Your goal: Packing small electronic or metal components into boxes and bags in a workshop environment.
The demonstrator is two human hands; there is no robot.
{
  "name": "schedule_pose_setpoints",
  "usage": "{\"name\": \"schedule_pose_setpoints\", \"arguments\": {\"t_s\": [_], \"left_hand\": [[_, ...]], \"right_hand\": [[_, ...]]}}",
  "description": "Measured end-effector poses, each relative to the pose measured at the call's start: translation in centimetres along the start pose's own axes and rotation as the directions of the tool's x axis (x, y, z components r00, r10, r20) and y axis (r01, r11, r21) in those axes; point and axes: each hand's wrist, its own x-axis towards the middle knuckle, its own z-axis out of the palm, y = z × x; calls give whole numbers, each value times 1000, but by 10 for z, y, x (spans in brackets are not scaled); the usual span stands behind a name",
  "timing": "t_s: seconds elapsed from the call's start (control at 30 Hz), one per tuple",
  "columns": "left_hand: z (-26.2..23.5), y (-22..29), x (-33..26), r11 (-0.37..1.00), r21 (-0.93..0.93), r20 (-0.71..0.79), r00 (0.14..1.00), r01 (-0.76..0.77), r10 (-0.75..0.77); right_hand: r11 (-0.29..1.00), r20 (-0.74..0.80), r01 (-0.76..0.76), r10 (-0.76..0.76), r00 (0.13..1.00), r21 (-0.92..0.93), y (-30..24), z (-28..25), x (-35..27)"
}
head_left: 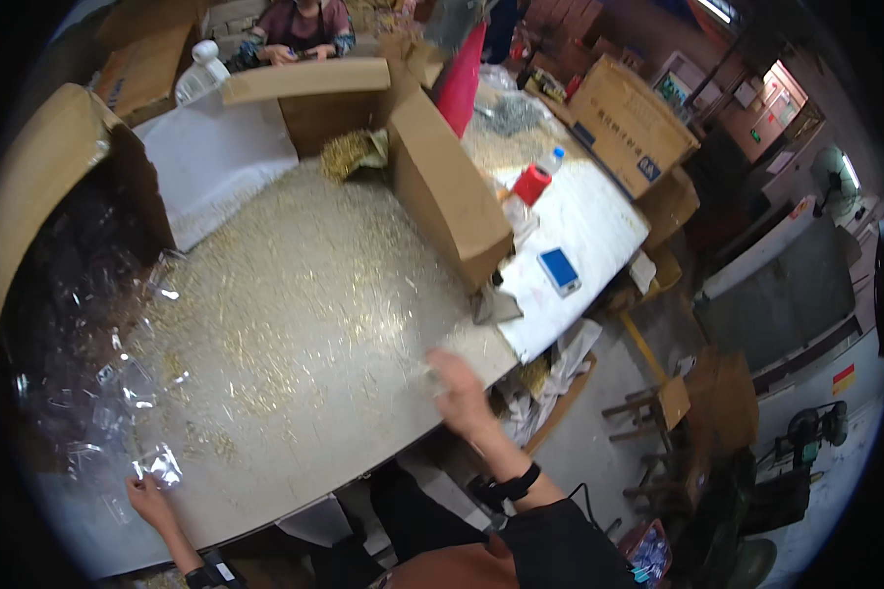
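Note:
My left hand (151,501) is at the near left edge of the table, its thumb and fingers pinched on a small clear plastic piece (162,463) that catches the light. Beside it spreads a heap of similar clear plastic pieces (93,393), reaching into a cardboard box (34,191) on its side. My right hand (459,395) is over the table's near right edge, smeared by motion, so whether it holds anything cannot be made out. Many thin gold-coloured metal bits (255,363) lie scattered over the grey tabletop (334,422) between my hands.
Cardboard walls (447,187) border the table's far side, with a pile of gold bits (346,155) in the corner. Beyond stands a white table with a phone (560,270) and a red container (531,185). Another person (304,29) sits across. Wooden stools (648,412) stand at right.

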Motion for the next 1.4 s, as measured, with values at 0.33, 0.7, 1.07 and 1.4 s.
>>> {"name": "schedule_pose_setpoints", "arguments": {"t_s": [0.33, 0.7, 1.07, 1.4], "left_hand": [[-6, 18, -30, 725, -672, -5, 978, 149, -207], [-27, 115, -215, 367, -865, 347, 936, 343, -57], [-72, 54, -300, 263, -891, 411, 903, 370, 122], [-35, 45, -317, 3, -822, 564, 813, 570, 148]], "right_hand": [[798, -356, -572, 486, 798, -193, 159, -51, -47], [953, 78, -56, 82, 994, -299, 10, 97, -28], [742, 162, 377, -541, 825, 555, -170, 104, -150], [661, 42, 694, -732, 680, 283, -172, 120, -204]]}}
